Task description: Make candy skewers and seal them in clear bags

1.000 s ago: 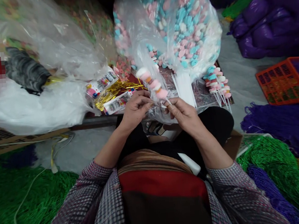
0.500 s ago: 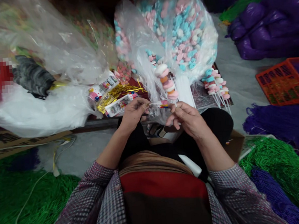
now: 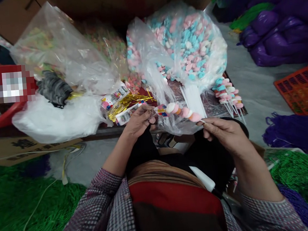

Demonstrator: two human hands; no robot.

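My right hand (image 3: 224,133) pinches the white stick of a candy skewer (image 3: 183,111) threaded with white, orange and pink sweets. The skewer lies almost level, pointing left. My left hand (image 3: 139,119) is closed on a small printed wrapper (image 3: 161,110) at the skewer's tip. Both hands hover over my lap, just in front of a low board (image 3: 217,101). A clear plastic bag (image 3: 176,124) hangs crumpled below the skewer.
A big clear bag of pink, blue and white sweets (image 3: 188,45) stands behind. White sticks (image 3: 193,96), finished skewers (image 3: 229,95), gold twist ties (image 3: 126,101) and printed wrappers (image 3: 115,95) lie on the board. An orange crate (image 3: 301,88) and bead heaps (image 3: 286,41) surround me.
The skewer has tipped from upright to nearly level, pointing left. My right hand has moved right and down with the stick. My left hand now holds the wrapper at the skewer's tip.
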